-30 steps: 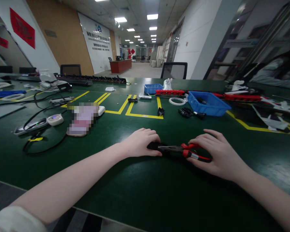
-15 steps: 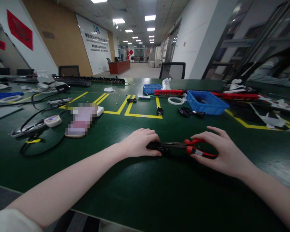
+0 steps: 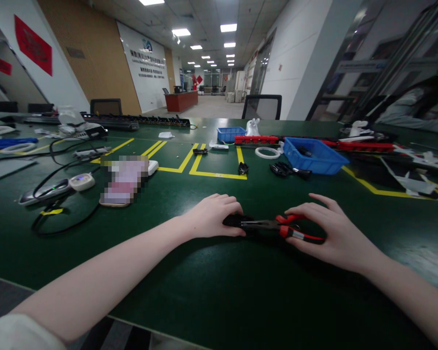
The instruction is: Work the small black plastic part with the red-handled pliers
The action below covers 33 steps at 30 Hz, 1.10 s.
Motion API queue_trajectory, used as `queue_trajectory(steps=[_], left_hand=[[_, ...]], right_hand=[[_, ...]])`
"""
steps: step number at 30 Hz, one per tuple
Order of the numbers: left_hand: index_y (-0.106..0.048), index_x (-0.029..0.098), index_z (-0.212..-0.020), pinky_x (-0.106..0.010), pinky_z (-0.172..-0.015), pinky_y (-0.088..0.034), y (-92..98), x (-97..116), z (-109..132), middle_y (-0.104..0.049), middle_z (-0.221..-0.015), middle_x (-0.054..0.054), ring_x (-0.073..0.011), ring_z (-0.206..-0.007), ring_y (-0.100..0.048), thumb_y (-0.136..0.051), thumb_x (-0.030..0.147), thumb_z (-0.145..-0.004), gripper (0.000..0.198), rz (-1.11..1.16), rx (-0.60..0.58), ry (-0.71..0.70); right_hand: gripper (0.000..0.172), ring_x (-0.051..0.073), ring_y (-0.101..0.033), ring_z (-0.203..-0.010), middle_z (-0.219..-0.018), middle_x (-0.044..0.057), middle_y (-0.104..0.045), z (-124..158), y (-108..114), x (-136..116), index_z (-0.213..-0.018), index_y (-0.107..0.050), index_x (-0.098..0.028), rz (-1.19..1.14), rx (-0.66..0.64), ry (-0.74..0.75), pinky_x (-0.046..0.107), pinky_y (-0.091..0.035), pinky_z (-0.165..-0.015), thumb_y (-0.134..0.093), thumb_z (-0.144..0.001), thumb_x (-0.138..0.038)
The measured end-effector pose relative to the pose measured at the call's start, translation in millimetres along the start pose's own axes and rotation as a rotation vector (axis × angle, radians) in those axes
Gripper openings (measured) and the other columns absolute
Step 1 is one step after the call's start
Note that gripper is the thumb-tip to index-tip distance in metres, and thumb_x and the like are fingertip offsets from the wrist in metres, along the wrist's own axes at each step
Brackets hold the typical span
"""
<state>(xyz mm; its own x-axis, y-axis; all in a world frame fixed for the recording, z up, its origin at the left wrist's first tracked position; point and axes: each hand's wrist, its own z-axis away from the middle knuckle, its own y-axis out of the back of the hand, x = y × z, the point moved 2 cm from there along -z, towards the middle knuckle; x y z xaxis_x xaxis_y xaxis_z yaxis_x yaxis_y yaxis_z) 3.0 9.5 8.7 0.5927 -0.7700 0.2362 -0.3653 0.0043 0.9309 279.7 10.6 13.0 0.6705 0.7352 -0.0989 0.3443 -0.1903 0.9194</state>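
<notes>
My left hand (image 3: pixel 216 217) is closed around a small black part (image 3: pixel 233 221), pinched between thumb and fingers low over the green table. What kind of part it is cannot be made out. From the right, my right hand (image 3: pixel 326 232) grips red-and-black long-nose pliers (image 3: pixel 285 227) by the handles, thumb below and fingers above. The pliers' dark jaws point left and reach the black part beside my left fingertips. Whether the jaws clamp it is too dark to tell.
Beyond my hands are black parts (image 3: pixel 283 169), a blue bin (image 3: pixel 316 158) and a white ring (image 3: pixel 267 152). A phone (image 3: pixel 121 183) and a cabled device (image 3: pixel 49 191) lie left on the green table (image 3: pixel 211 287). A person (image 3: pixel 405 109) sits far right.
The pliers have shifted slightly left and down, their tips now closer to my left fingers. My right hand moved with them; the left hand has stayed almost in place.
</notes>
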Motion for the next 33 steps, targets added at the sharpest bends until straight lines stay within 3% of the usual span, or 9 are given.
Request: queue_trajectory(steps=[13, 33], left_hand=[[-0.06, 0.019, -0.101, -0.029, -0.074, -0.041, -0.2, -0.4, -0.3, -0.062, -0.092, 0.0, -0.0173, -0.086, -0.058, -0.066, 0.047, -0.084, 0.033, 0.007, 0.001, -0.005], [-0.06, 0.019, -0.103, -0.031, -0.085, -0.041, -0.7, 0.3, 1.2, -0.062, -0.096, -0.001, -0.0181, -0.09, -0.058, -0.066, 0.048, -0.085, 0.034, -0.006, 0.011, -0.002]], right_hand=[[0.039, 0.026, -0.067, -0.092, -0.098, 0.002, -0.071, 0.7, 2.1, 1.7, -0.109, -0.057, -0.028, 0.012, 0.028, 0.032, 0.058, -0.03, -0.107, -0.068, -0.077, -0.047], [0.041, 0.026, -0.066, -0.096, -0.102, 0.003, -0.07, -1.0, -0.2, 1.4, -0.109, -0.058, -0.026, 0.013, 0.006, 0.04, 0.057, -0.03, -0.108, -0.068, -0.075, -0.048]])
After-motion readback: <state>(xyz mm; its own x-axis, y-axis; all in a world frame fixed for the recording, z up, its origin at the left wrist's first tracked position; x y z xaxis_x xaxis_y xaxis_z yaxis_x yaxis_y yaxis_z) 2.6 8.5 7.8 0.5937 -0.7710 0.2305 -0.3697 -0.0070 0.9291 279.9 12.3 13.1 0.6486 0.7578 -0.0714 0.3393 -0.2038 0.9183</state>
